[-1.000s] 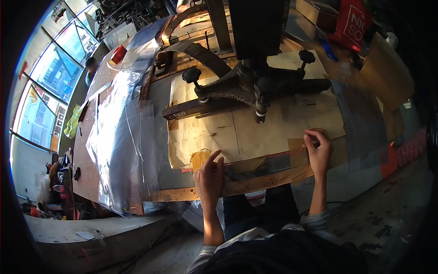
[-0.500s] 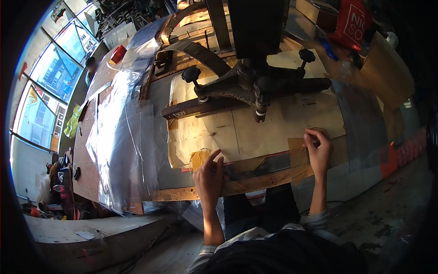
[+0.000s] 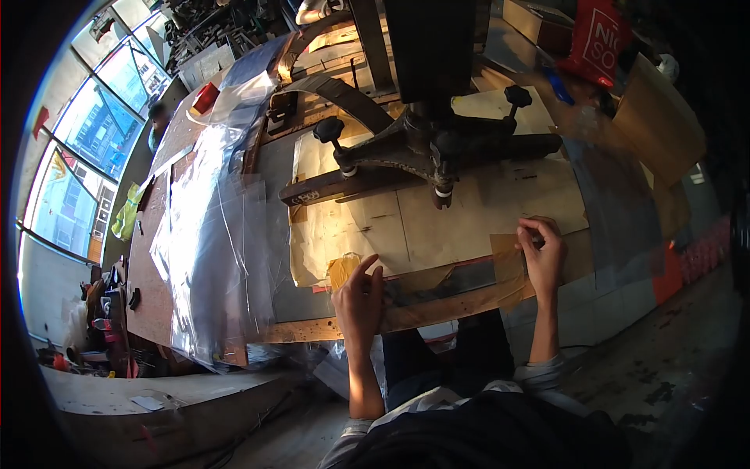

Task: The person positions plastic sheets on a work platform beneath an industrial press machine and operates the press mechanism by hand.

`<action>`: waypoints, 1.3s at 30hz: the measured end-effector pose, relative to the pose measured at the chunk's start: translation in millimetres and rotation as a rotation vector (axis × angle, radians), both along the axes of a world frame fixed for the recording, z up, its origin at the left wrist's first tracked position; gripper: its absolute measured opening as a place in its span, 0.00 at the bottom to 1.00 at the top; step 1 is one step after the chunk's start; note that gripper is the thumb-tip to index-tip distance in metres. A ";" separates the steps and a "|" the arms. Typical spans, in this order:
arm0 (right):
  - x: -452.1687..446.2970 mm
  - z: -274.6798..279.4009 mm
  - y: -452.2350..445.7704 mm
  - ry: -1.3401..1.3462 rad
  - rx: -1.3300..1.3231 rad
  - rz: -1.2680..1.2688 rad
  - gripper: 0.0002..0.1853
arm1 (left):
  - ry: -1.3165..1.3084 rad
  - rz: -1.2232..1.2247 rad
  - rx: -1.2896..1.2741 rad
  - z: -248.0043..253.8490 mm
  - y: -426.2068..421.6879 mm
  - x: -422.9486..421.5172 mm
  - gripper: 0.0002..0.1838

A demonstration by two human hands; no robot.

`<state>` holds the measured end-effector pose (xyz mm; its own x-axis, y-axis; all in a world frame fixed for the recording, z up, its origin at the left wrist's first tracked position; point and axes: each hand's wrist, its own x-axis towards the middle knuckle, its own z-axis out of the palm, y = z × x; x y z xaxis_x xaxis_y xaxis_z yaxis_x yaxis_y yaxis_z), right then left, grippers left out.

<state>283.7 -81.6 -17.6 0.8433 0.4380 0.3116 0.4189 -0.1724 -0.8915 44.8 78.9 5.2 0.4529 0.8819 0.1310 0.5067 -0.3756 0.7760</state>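
My left hand (image 3: 358,301) is over the front edge of the work table, beside a piece of tan tape (image 3: 342,270). Its index finger is stretched out and apart from the thumb, with nothing between them. My right hand (image 3: 543,252) is near the right front corner of a pale sheet (image 3: 469,227), next to brown tape (image 3: 506,270). Its fingers are curled towards the thumb; whatever they hold, if anything, is too small to make out. A dark metal clamp frame with black knobs (image 3: 422,152) and a long bar lies across the sheet.
Clear plastic sheets (image 3: 211,234) cover the table's left side. At the back right are a red bag (image 3: 598,43) and a cardboard piece (image 3: 660,117). A wooden strip (image 3: 297,331) lines the front edge. Another person's arm (image 3: 314,11) shows at the top.
The view has shifted slightly. At the top, more of the other person's hand and arm has come into view. My hands have kept nearly the same pose.
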 end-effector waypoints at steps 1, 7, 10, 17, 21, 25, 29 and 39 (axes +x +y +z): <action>-0.5 0.3 0.8 -0.002 0.005 -0.007 0.05 | 0.006 -0.005 -0.002 0.6 0.3 -0.6 0.12; 8.0 -3.8 -5.4 0.147 0.021 0.073 0.07 | -0.050 -0.014 -0.007 -4.5 3.6 -4.1 0.12; 9.4 -4.5 -6.5 0.197 0.040 0.127 0.09 | -0.096 -0.002 -0.090 -1.0 1.1 -4.5 0.12; 9.1 11.7 -7.1 0.358 0.162 0.187 0.11 | -0.377 -0.031 -0.223 0.1 3.1 -8.8 0.13; -7.0 37.5 -34.1 0.405 0.161 0.178 0.10 | -0.374 -0.031 -0.261 13.8 -26.5 -27.6 0.13; -31.4 30.7 -103.8 0.489 0.021 0.372 0.15 | -0.104 -0.063 -0.254 21.3 -80.8 -63.9 0.19; -45.1 16.8 -132.3 0.623 -0.053 0.404 0.18 | 0.096 -0.242 -0.292 -2.8 -111.1 -99.5 0.30; -8.2 41.9 -109.7 0.508 -0.178 0.827 0.23 | -0.546 -0.022 -0.352 2.0 -67.3 -60.3 0.34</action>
